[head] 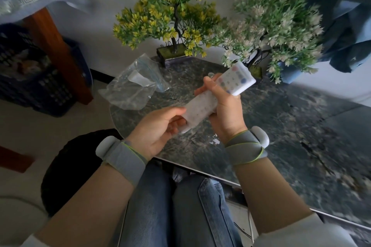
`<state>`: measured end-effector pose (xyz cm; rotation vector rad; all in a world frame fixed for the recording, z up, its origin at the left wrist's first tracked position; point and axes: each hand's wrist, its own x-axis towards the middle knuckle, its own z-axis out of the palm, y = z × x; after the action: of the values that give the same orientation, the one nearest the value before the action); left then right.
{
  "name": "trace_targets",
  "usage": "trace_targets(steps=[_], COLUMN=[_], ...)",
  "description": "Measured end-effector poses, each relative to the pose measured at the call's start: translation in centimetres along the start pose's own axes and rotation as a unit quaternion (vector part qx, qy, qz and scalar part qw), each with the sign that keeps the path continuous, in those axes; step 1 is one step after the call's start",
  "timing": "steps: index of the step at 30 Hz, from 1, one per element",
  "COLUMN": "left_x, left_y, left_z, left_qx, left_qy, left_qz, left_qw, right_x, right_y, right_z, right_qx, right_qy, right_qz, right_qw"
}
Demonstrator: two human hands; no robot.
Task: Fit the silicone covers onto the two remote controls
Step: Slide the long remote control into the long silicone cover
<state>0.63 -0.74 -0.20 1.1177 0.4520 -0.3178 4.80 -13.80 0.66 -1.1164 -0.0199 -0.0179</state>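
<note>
head | plastic bag (pixel 134 88), two potted trees (pixel 170 12) behind hands (pixel 224 110)

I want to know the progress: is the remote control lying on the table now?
No, the remote control is held in the air above the table by both hands, left hand and right hand.

marble table (pixel 281 126), grey wall (pixel 104 6); pale floor (pixel 50 122)
</note>
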Motion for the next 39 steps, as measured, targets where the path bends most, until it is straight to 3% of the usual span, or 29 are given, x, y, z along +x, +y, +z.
trace_targets(steps=[10,17,23,27,34,39], left_x=[-0.3,-0.2,-0.1,-0.6,-1.1,0.0], left_y=[-0.4,-0.2,0.5,0.3,1.8,1.7], left_z=[-0.6,-0.2,0.3,0.3,-0.3,0.4], left_qx=[0.051,-0.013,-0.103,-0.038,0.018,-0.007], left_qy=[-0.066,-0.023,0.024,-0.015,-0.084,-0.003], left_qz=[0.026,0.004,-0.077,-0.077,-0.102,-0.076], left_qw=[0.996,1.0,0.991,0.996,0.991,0.997], right_x=[-0.1,-0.6,-0.7,-0.2,-0.3,-0.7], right_y=[0.1,0.0,-0.8,-1.9,-2.3,-1.8], right_z=[-0.5,0.2,0.1,-0.2,-0.3,-0.5], right_qx=[0.011,-0.004,-0.019,-0.02,0.015,-0.015], right_qy=[0.004,-0.001,0.038,0.063,0.031,-0.023], right_qz=[0.002,-0.004,-0.035,-0.056,-0.062,-0.043], right_qw=[1.0,1.0,0.999,0.996,0.998,0.999])
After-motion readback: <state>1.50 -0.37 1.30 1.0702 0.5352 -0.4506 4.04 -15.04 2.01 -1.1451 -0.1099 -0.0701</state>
